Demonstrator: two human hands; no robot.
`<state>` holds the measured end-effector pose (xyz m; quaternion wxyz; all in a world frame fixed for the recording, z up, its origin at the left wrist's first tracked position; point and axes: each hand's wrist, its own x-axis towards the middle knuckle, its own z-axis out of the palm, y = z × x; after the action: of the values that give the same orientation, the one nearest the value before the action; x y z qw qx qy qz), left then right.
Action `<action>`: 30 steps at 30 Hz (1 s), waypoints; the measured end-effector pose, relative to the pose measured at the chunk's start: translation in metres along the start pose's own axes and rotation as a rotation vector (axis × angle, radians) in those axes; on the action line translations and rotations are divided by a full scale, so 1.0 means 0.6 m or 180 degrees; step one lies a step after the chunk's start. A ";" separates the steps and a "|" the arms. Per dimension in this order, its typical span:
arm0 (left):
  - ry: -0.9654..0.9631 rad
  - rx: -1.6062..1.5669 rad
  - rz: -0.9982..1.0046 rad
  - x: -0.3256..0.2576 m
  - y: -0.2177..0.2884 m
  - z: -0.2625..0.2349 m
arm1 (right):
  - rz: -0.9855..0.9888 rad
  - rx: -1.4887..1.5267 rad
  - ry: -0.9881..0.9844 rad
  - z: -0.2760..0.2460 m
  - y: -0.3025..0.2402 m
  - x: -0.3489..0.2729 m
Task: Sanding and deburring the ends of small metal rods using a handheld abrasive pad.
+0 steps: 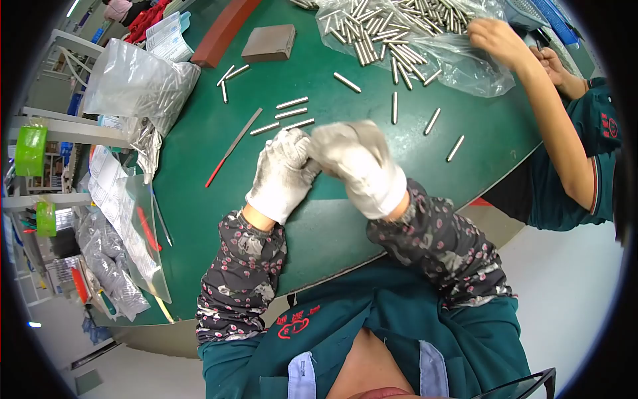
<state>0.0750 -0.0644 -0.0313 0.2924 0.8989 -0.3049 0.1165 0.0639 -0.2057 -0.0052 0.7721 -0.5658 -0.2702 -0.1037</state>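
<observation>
Both my hands wear white work gloves and meet over the green table. My left hand (282, 176) is closed, its fingers curled inward. Against its fingertips my right hand (355, 166) is closed too, its fingers blurred by movement. Whatever lies between them is hidden by the gloves. Just beyond the left hand lie several short metal pins, among them one pin (292, 103) at the far side of the group. A slim file (234, 146) with a red handle lies to their left. More loose pins, such as one pin (432, 122), are scattered to the right.
A big heap of pins (379, 33) rests on plastic sheeting at the back. A co-worker's hands (498, 43) are at its right edge. A grey block (269, 43), a brown bar (222, 33) and a plastic bag (143, 83) sit back left. Papers (123, 199) line the left edge.
</observation>
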 end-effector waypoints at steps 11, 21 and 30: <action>0.0051 0.0236 -0.0048 -0.003 0.028 -0.007 | 0.1099 0.1696 0.0846 -0.065 0.003 -0.001; -0.0020 0.0148 0.0060 0.002 0.013 -0.003 | 0.0808 0.1368 0.0843 -0.064 0.010 -0.007; -0.0001 0.0115 0.0005 0.002 0.010 -0.002 | 0.0586 0.1140 0.0928 -0.052 0.015 -0.004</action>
<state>0.0720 -0.0681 -0.0270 0.2760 0.9038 -0.3035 0.1221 0.0757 -0.2321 -0.0206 0.8971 -0.4212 -0.1172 -0.0639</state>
